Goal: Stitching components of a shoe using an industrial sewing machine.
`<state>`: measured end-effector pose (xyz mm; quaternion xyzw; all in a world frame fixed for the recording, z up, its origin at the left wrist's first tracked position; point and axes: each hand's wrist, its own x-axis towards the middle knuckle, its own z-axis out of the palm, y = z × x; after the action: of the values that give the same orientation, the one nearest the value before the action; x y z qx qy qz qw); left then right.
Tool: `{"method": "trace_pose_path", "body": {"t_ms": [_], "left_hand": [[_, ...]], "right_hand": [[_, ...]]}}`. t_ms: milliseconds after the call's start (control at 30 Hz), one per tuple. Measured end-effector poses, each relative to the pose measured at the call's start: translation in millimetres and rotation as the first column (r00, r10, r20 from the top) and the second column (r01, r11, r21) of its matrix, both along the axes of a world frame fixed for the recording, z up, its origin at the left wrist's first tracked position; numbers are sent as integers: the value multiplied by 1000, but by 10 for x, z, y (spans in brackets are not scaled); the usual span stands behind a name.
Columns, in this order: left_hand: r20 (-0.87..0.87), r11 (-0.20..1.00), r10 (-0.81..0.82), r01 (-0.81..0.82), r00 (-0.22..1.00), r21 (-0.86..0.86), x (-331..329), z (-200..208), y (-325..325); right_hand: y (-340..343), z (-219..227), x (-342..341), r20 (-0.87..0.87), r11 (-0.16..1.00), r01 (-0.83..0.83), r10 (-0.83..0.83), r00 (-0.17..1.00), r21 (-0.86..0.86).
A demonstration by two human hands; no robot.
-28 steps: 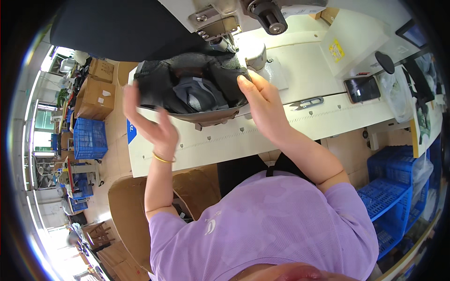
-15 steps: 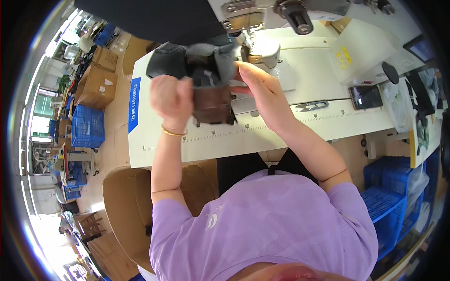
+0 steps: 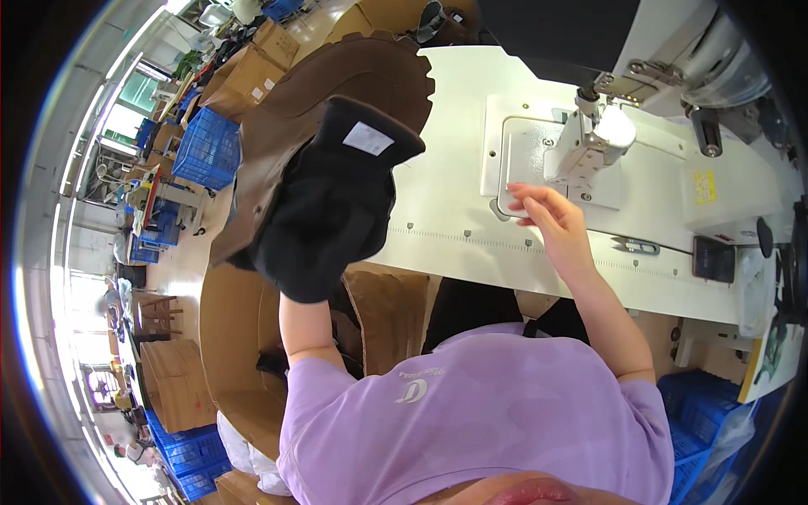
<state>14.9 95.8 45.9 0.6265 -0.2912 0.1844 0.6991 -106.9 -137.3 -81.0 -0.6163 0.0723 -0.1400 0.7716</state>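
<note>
I am lifting the dark fabric piece (image 3: pixel 324 202) off the left edge of the bench (image 3: pixel 446 227) with my left hand; the hand itself is buried under the cloth, so I cannot tell how my grip is closing, only that the piece is hanging from it. The piece is black on the near side with a small white label (image 3: pixel 368 138) near its top, and brown with a scalloped edge behind. Its long axis is running from the upper right down toward my left forearm, and it is hanging over the bench's left edge rather than lying on it.

My right hand (image 3: pixel 551 220) is resting open and empty, fingers spread narrowly, on the bench just in front of the sewing machine (image 3: pixel 589 139), touching the near edge of its pale needle plate (image 3: pixel 518 164). The fabric is well to the left of that hand, so my left is the only one on it.

Below the cloth, a large cardboard box (image 3: pixel 236 337) is standing open beside the bench; what is inside is too shadowed to tell. Blue plastic crates (image 3: pixel 206 150) are sitting further left on the floor.
</note>
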Motion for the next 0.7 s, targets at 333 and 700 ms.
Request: {"method": "trace_pose_path", "body": {"t_ms": [333,700], "left_hand": [[84,988,21,-34,996,154,3260,-49,-362],[227,-100,967,-650,114,753,484,-3363,3833]], "right_hand": [[428,-102,-138,-58,986,-123,118,991,-109],[623,-366,-138,-301,929,-209,114,947,-306]]}}
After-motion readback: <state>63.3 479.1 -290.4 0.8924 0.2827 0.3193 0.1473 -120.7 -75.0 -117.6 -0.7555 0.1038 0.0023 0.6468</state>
